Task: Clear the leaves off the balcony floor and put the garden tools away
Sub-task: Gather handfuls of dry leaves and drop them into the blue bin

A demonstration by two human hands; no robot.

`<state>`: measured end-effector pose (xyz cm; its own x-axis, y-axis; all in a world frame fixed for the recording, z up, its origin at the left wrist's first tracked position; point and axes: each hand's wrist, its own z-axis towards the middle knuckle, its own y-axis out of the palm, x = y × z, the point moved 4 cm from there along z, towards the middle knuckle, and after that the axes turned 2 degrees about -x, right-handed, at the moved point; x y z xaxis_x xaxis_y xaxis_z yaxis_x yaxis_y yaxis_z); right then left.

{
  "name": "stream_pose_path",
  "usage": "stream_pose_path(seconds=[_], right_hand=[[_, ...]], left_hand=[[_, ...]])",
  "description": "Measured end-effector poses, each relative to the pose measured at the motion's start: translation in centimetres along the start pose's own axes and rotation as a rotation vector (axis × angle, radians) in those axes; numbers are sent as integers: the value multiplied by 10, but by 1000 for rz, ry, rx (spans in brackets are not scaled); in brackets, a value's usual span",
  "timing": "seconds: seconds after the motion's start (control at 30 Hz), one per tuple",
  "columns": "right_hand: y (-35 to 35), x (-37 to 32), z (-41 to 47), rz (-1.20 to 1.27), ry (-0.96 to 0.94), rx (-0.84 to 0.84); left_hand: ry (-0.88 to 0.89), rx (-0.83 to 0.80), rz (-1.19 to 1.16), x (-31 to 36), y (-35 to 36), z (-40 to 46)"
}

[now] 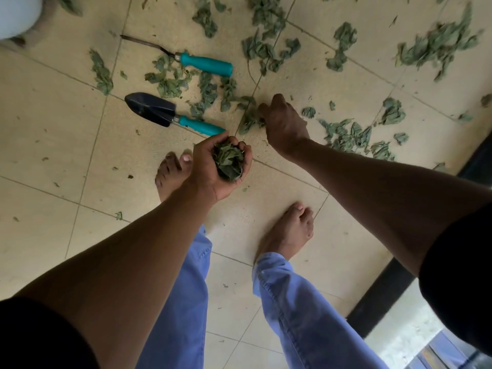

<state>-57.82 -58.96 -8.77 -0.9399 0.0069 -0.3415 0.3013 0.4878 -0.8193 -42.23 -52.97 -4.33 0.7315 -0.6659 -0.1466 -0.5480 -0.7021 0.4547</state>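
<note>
Leaves (229, 161) sit cupped in our left hand (218, 166) as a holding bin, so our right hand (283, 121) pinches more off the floor (53, 123); trowel (170, 114) untouched.

Short black sleeves (458, 283), light blue, seemingly denim trousers (181, 302), bare feet (286, 230).

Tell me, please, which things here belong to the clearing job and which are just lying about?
Job:
- wilted green leaves on the tiles
- handful of leaves in left hand
- teal-handled black trowel
- teal-handled narrow weeder

Lying about:
- white rounded object, top left
- black door frame
</note>
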Motion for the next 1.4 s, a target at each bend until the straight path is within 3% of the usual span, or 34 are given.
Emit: stream_pose_path(seconds=[0.2,0.37,0.47,0.8,1.0,1.13,1.4], right_hand=[[-11,2,-33,245,185,96],[-52,-35,-93,475,138,294],[-71,-59,-124,537,87,296],[-54,-70,-111,322,129,225],[-61,-82,-109,360,33,257],[-63,-70,-115,441,77,280],[-48,-57,-99,222,144,298]], left_hand=[[4,27,28,-1,2,-1],[50,103,41,-6,5,6],[62,107,153,-13,13,5],[-79,-7,354,-36,31,7],[57,-1,321,-28,42,16],[9,28,279,-23,43,25],[22,23,288,-24,45,28]])
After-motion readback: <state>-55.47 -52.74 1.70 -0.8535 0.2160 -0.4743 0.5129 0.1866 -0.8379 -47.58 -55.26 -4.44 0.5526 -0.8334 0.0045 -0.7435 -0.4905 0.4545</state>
